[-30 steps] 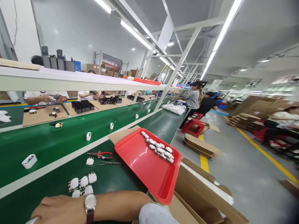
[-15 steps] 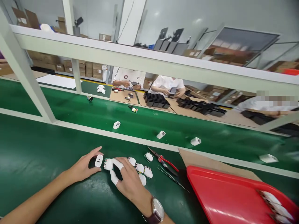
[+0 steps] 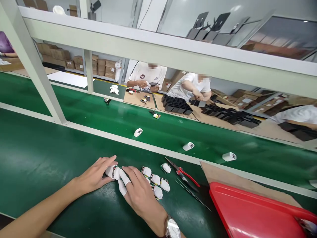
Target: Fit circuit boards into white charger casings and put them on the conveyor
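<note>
Green belt (image 3: 49, 158) all round. White charger shells (image 3: 156, 180) at six o'clock, red-handled pliers (image 3: 185, 172) at five, plain red tray (image 3: 247, 211) at four, black trays (image 3: 177, 104) at two.

Factory hall; a long green conveyor belt (image 3: 74, 112) runs across the view; above it, a pale painted metal shelf beam (image 3: 158, 53) rests on a slanted post (image 3: 36, 72); brown cardboard cartons (image 3: 61, 54) stand along the white far wall (image 3: 178, 16); seated people in white T-shirts (image 3: 148, 74) work opposite, beside black moulded trays (image 3: 177, 104); the light is bright and even.
</note>
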Motion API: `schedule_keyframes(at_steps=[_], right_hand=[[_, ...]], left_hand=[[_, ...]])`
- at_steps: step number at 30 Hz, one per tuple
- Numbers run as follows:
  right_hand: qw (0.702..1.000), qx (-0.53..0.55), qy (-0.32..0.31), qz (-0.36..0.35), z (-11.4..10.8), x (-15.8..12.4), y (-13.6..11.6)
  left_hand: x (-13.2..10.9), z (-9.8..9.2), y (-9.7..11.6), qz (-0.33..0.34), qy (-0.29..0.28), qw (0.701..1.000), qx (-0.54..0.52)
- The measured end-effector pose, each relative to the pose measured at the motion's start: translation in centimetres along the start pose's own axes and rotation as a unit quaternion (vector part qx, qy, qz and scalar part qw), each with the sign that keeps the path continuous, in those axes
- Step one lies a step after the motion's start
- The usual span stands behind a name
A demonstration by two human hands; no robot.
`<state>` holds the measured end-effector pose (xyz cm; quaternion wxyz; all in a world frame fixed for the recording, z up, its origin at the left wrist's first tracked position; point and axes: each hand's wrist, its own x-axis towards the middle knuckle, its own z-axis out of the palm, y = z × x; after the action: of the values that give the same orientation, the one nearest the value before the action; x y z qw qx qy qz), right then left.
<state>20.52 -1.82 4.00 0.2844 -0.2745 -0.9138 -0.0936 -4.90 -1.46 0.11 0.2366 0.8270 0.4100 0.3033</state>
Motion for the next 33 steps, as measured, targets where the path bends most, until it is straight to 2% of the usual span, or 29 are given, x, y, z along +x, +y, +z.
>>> schedule_keyframes(at_steps=[10, 14, 18, 22, 33], right_hand=[[0.998, -0.003, -0.059, 0.006, -0.2, 1.3, -0.3], [0.994, 0.053, -0.083, 0.039, -0.3, 1.6, -0.3], [0.987, 0.131, -0.068, 0.067, -0.4, 1.5, -0.1], [0.988, 0.126, -0.055, 0.066, 0.0, 1.1, -0.1], [0.99, 0.117, -0.073, 0.041, 0.2, 0.7, 0.3]], left_hand=[[0.1, -0.1, 0.1, -0.017, -0.017, 1.0, -0.01], [-0.2, -0.1, 0.0, -0.049, -0.05, 0.996, -0.046], [-0.2, 0.0, -0.1, -0.07, -0.062, 0.992, -0.089], [0.0, 0.1, 0.0, -0.075, -0.069, 0.989, -0.103], [-0.1, 0.5, 0.1, -0.081, -0.071, 0.99, -0.095]])
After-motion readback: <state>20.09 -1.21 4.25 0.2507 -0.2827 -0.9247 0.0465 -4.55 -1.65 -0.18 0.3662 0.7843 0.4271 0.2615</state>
